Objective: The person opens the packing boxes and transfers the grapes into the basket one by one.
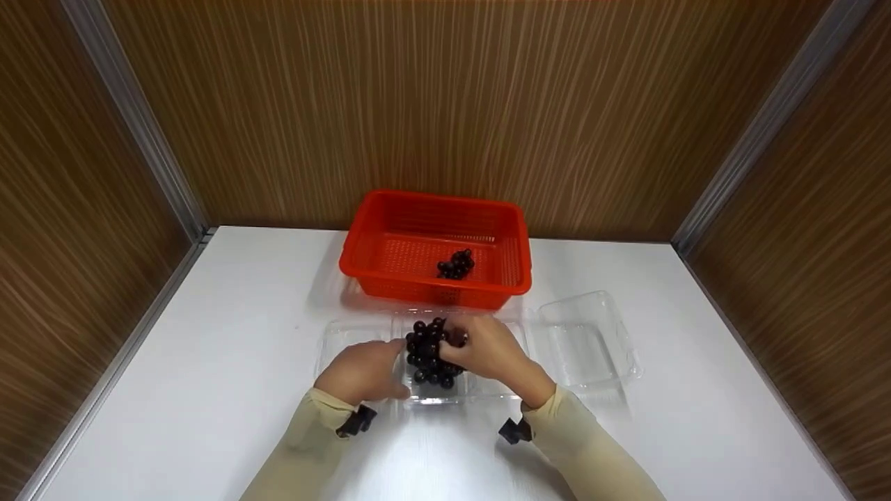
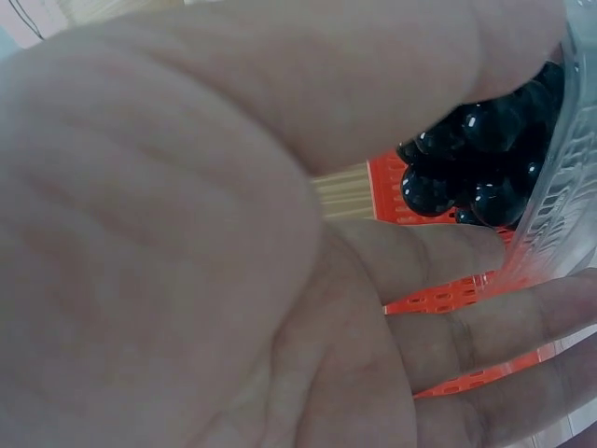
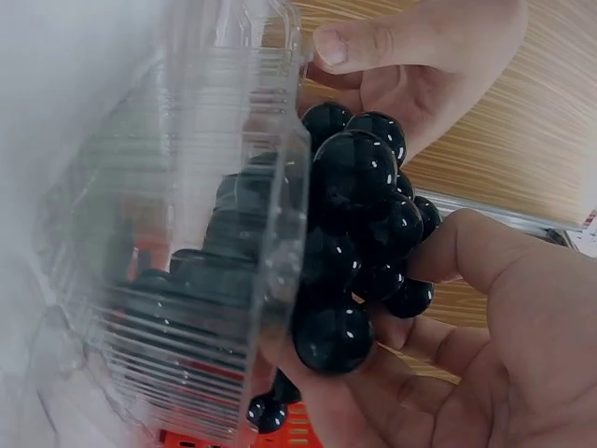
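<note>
A bunch of dark, glossy grapes (image 1: 426,355) sits partly inside a clear plastic container (image 3: 280,233), in its middle section, with several grapes standing above the rim. My right hand (image 1: 487,348) grips the bunch from the right, thumb and fingers about the grapes; some fingertips are hidden behind them. At the left my left hand (image 1: 365,371) rests against the container, thumb toward the near edge and fingers toward the far side. In the left wrist view, the fingers (image 2: 494,327) of this hand look fairly straight along the clear wall.
Behind the container stands a red perforated basket (image 1: 435,284) with a smaller bunch of dark grapes (image 1: 456,265) in it. The clear lid or tray (image 1: 585,341) lies to the right on the white table (image 1: 209,348). Wood-grain panels (image 1: 445,104) enclose the back and sides.
</note>
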`<state>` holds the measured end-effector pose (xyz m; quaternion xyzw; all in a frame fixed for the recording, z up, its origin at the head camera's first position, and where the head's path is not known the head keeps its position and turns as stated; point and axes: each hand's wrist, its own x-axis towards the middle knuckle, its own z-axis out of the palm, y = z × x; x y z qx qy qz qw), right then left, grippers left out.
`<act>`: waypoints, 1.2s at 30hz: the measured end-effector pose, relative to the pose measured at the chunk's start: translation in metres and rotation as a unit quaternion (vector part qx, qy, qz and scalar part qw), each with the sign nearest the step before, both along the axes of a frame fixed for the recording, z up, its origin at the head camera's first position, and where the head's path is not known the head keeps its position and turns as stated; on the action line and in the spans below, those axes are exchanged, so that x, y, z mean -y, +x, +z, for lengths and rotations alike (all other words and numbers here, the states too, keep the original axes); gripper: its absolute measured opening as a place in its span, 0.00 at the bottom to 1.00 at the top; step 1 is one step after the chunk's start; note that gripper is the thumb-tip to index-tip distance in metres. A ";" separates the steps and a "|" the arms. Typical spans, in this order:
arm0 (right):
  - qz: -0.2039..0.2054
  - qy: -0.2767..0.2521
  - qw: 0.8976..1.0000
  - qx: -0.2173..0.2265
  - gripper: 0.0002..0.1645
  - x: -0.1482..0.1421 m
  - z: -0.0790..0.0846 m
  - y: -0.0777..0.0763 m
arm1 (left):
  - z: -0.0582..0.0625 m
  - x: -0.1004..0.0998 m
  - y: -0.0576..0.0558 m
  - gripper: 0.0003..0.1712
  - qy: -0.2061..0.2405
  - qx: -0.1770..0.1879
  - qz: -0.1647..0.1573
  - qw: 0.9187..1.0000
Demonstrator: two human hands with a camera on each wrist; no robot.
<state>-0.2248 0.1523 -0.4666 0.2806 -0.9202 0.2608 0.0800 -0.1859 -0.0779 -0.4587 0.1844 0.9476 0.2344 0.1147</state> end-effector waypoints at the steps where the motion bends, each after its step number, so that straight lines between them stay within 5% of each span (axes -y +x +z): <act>1: 0.001 -0.002 1.000 0.003 0.09 -0.001 0.000 0.000 | 0.000 0.000 0.000 0.44 0.000 -0.001 -0.001 1.000; 19: -0.013 -0.002 1.000 0.006 0.07 -0.004 0.006 0.000 | 0.001 -0.001 0.001 0.41 -0.005 0.004 0.007 1.000; 36: -0.021 -0.080 0.996 -0.016 0.05 -0.011 0.015 -0.004 | 0.001 0.000 0.002 0.47 -0.015 0.007 0.004 1.000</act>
